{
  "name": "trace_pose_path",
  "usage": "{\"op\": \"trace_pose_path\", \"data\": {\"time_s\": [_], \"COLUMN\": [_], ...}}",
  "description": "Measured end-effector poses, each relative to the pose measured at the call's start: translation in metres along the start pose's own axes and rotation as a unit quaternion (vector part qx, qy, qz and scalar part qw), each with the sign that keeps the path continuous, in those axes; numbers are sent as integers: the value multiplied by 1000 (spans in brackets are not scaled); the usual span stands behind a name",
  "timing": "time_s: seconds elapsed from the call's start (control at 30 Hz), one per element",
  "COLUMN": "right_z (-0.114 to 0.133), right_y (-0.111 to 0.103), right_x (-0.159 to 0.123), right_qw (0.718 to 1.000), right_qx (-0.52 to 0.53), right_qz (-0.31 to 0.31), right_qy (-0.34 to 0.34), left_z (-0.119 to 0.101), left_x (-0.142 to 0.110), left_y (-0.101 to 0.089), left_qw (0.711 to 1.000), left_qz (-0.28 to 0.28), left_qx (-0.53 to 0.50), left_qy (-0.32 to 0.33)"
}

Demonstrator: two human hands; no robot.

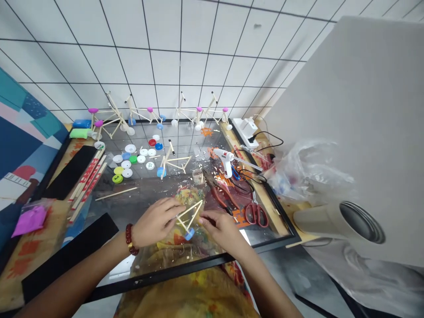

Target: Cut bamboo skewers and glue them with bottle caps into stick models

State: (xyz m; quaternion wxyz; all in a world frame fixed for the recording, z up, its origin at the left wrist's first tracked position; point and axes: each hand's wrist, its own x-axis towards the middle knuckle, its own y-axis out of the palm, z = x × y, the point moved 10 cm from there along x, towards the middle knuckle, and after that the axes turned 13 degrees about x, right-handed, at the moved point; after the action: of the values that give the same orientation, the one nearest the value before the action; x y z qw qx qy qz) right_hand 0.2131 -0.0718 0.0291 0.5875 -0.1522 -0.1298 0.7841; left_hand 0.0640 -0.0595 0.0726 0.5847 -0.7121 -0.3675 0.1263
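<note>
My left hand (163, 222), with a dark red bead bracelet on the wrist, pinches the left corner of a small frame of pale wooden sticks (193, 212). A blue bottle cap (189, 234) is joined to the frame's lower end. Close to the frame's right side is my right hand (220, 227), its thumb and fingers closed together; whether anything is between them I cannot tell. Beyond my hands stands a stick bicycle model (175, 164) with one blue cap wheel and a dark-tipped upright.
Several stick bicycles with purple seats (198, 109) line the back. Loose bottle caps (133, 159) lie left. At right are a glue gun (225, 160), pliers (220, 192), red-handled scissors (255, 214), a power strip (245, 131) and stacked cups (331, 221). The tray has a raised black rim (159, 279).
</note>
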Motion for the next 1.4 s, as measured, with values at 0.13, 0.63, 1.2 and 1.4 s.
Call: {"op": "trace_pose_path", "data": {"time_s": [0.13,0.63,1.2,1.4], "right_z": [9,68,80,94], "right_y": [-1,-16,-61,-28], "right_x": [3,53,46,63], "right_qw": [997,984,959,954], "right_qx": [80,-30,-8,-106], "right_qz": [-16,7,-132,-57], "right_qy": [-14,-174,-249,-275], "left_z": [-3,26,59,44], "left_x": [-5,14,9,37], "left_y": [-18,-32,-6,-32], "left_qw": [996,915,852,905], "left_qz": [-79,-159,-214,-232], "left_qx": [-20,-296,-354,-253], "left_qy": [-26,-224,-322,-252]}}
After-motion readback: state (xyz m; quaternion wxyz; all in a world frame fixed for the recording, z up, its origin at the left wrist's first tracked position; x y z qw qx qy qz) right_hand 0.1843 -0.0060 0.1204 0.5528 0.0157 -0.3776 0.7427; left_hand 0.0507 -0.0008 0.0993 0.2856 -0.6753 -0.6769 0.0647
